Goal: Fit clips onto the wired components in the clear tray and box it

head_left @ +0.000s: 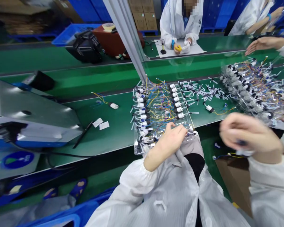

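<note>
In the head view the left hand (173, 135) rests with curled fingers on the near edge of the clear plastic tray of white connectors and coloured wires (161, 110), seemingly picking a piece out; the right hand (247, 135), at three o'clock, is clenched on a small dark part, blurred. The next move probably calls for freeing one connector from tangled wires; a second heaped tray (252, 88) at one o'clock, a grey machine (26, 113) at nine and loose white paper labels (100, 123) crowd the green belt (97, 78).
</note>
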A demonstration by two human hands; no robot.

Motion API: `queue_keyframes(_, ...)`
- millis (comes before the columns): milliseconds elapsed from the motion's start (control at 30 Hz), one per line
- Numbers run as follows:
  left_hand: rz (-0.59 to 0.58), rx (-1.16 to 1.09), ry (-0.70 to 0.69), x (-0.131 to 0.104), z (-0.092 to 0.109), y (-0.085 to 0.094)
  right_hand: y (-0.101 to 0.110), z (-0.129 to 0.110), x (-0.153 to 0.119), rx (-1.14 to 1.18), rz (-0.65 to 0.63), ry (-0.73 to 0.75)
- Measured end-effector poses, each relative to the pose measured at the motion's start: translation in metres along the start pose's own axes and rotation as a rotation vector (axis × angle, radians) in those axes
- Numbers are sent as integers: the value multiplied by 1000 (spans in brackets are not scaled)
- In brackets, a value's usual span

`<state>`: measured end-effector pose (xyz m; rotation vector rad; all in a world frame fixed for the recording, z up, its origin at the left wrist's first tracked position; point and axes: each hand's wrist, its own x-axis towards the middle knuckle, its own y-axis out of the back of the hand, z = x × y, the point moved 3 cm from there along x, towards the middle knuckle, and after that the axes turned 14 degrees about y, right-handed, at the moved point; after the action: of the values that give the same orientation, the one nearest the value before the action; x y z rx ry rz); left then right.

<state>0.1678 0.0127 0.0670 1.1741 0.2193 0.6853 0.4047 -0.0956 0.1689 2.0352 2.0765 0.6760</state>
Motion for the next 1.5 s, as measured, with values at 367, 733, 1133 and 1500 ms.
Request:
queue_keyframes(367, -75, -376, -33, 26, 37, 41, -32, 68, -19, -77, 39, -184)
queue_keyframes(733, 406, -814, -29, -24, 0, 105, -27, 28, -7, 68, 27, -159)
queue_keyframes(1133, 8, -622, 235, -58, -13, 65, -97, 137, 6, 203, -32, -267)
queue_keyframes(1500, -279, -345, 130, -58, -37, 67, -1, 53, -3, 35, 63, -131)
